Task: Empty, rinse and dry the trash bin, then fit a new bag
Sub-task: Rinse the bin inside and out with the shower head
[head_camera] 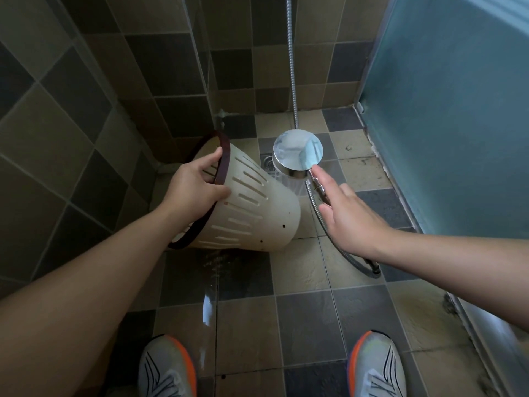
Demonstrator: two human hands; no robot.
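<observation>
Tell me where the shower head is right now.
Centre of the head view: the shower head is above the floor drain, right of the tilted bin, with the right hand on its handle.

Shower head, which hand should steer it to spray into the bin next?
Right, probably. The right hand already rests along the shower head handle, while the left hand grips the tilted bin by its rim.

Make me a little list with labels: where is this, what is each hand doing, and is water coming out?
place: tiled shower floor with a drain
bin: white slotted trash bin, tipped on its side, dark rim
left hand: grips the bin's rim
right hand: fingers straight along the shower head's handle
shower head: water sprays down beside the bin's base
floor: wet streak under the bin
</observation>
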